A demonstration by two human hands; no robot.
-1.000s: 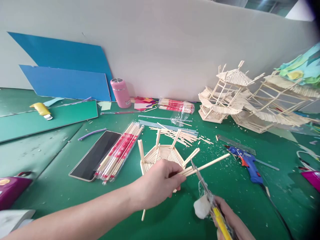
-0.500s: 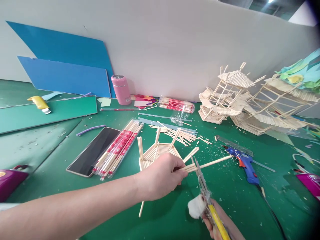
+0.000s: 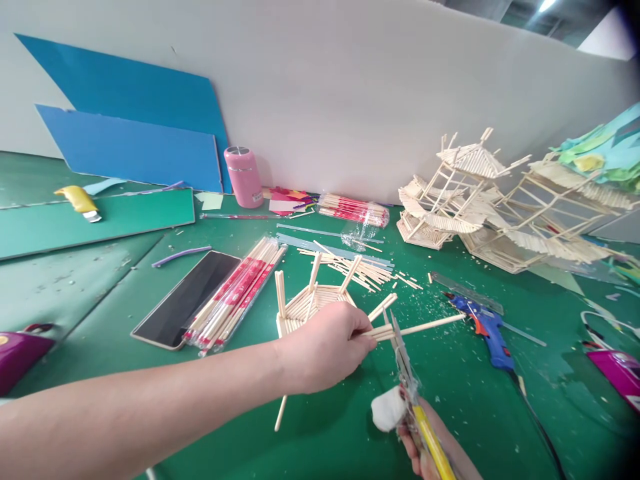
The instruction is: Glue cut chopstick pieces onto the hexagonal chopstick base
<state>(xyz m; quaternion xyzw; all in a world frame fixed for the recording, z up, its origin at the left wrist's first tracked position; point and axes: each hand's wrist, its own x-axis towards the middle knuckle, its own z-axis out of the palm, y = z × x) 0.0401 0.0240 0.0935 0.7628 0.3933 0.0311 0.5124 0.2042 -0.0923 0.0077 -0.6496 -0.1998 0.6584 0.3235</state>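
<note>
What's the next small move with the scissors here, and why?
Probably squeeze the scissors shut. Their blades appear to straddle the long stick just past the left hand, which pinches it steady beside the stick frame, and the right hand grips them.

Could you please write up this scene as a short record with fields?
Left hand: pinches a long stick on the stick frame
Right hand: grips yellow-handled scissors, blades at that stick
Surface: green mat with stick offcuts
Nearby: glue gun right of the frame; phone and stick packs left
Back: pink flask, blue boards, stick models by the wall
</note>
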